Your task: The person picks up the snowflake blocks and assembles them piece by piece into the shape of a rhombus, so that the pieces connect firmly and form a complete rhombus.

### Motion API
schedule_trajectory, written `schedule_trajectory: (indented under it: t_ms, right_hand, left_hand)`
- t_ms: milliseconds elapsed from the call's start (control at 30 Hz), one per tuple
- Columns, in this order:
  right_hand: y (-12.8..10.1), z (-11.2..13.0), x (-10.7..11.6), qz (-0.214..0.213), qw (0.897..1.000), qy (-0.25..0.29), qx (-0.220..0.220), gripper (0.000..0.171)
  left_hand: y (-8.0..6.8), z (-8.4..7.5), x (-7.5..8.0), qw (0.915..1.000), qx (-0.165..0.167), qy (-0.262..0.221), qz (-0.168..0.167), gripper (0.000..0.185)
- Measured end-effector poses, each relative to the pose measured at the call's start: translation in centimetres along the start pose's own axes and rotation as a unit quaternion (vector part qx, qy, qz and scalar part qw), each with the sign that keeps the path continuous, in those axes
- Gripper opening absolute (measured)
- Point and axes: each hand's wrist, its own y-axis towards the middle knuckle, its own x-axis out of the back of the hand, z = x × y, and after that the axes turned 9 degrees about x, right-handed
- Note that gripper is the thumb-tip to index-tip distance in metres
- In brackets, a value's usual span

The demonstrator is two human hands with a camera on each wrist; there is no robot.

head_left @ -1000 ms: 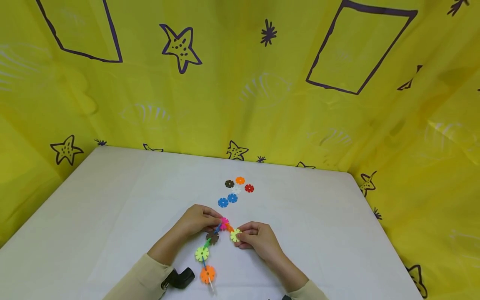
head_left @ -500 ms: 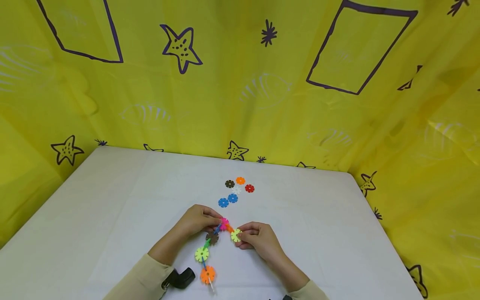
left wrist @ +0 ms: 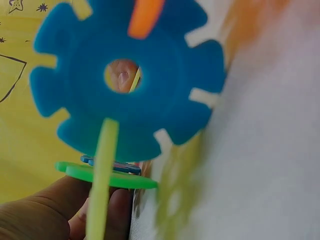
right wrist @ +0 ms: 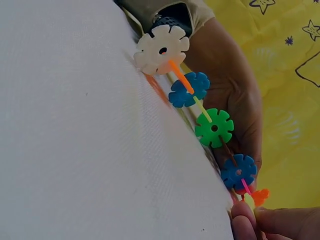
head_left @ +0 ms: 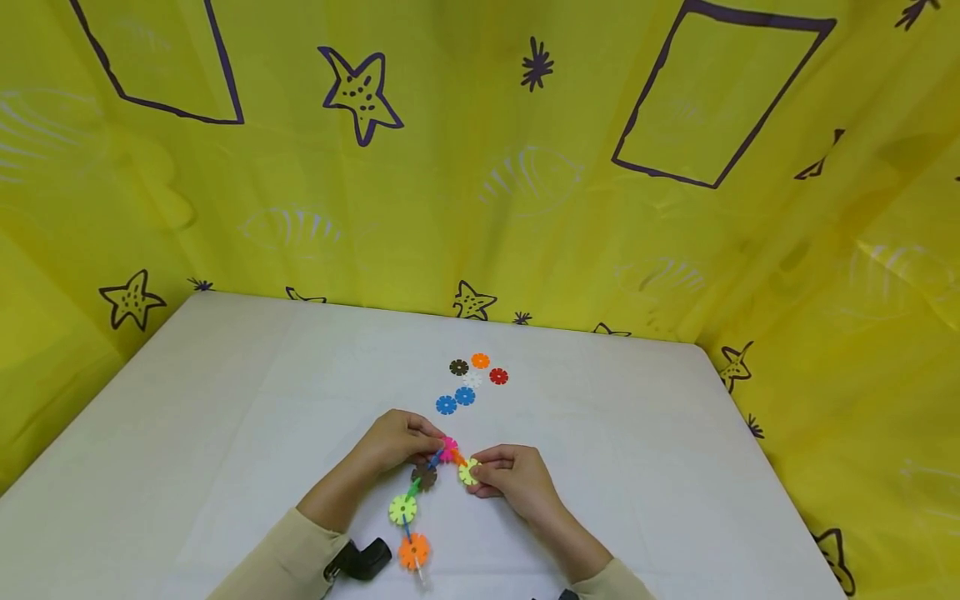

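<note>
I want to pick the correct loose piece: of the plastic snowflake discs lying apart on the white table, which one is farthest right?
The red plastic snowflake disc. It is the only red one and lies at the right edge of the loose group, just right of the orange disc.

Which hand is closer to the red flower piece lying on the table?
The right hand. The red flower piece lies farther up the table, almost straight beyond it. The left hand is lower and well off to that piece's left.
</note>
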Motion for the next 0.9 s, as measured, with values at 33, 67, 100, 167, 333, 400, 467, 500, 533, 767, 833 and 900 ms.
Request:
schedule_trajectory:
  t_ms: [33, 67, 100, 167, 333, 400, 467, 500, 533, 767, 833, 900]
  right_hand:
    - [0.0, 0.01, -0.03, -0.001, 1.0, 0.001, 0.0, 0.025]
    - [0.02, 0.04, -0.06, -0.002, 1.0, 0.001, -0.002, 0.025]
    - [0.03, 0.07, -0.08, -0.003, 1.0, 0.001, -0.003, 0.025]
    - [0.04, 0.15, -0.11, -0.006, 1.0, 0.002, -0.006, 0.024]
    - [0.02, 0.29, -0.2, -0.008, 1.0, 0.003, -0.008, 0.025]
    - [0.06, 0.26, -0.2, -0.008, 1.0, 0.005, -0.007, 0.025]
    - [0.06, 0.23, -0.2, -0.008, 1.0, 0.006, -0.005, 0.025]
    - [0.07, 0.21, -0.22, -0.007, 1.0, 0.007, -0.003, 0.025]
    - [0.09, 0.17, -0.21, -0.007, 1.0, 0.008, -0.003, 0.024]
    - [0.2, -0.02, -0.03, 0.0, 1.0, 0.01, -0.003, 0.024]
    - [0.16, -0.01, 0.02, 0.003, 1.0, 0.008, -0.002, 0.024]
    - [0.1, 0.02, 0.04, 0.005, 1.0, 0.008, 0.0, 0.024]
  left_hand:
    - [0.0, -0.01, -0.03, 1.0, 0.001, 0.001, -0.001, 0.012]
    - [0.0, -0.01, -0.07, 1.0, 0.001, 0.001, -0.002, 0.011]
    - [0.02, -0.02, -0.1, 1.0, 0.001, 0.003, -0.003, 0.011]
    - [0.04, -0.03, -0.15, 1.0, 0.002, 0.0, -0.003, 0.011]
    - [0.1, -0.01, -0.13, 1.0, -0.004, -0.001, 0.003, 0.012]
    - [0.08, 0.0, -0.1, 1.0, -0.005, -0.001, 0.005, 0.012]
    - [0.01, -0.02, -0.07, 1.0, -0.006, 0.0, 0.006, 0.013]
    - [-0.01, -0.02, -0.07, 1.0, -0.006, 0.0, 0.007, 0.012]
    - [-0.04, -0.03, -0.05, 0.9999, -0.006, -0.002, 0.008, 0.012]
    - [-0.07, -0.05, 0.26, 0.9997, -0.009, 0.005, 0.02, 0.013]
    - [-0.03, -0.06, 0.34, 0.9997, -0.006, 0.009, 0.02, 0.014]
    - [0.02, -0.04, 0.42, 0.9998, -0.002, 0.009, 0.02, 0.015]
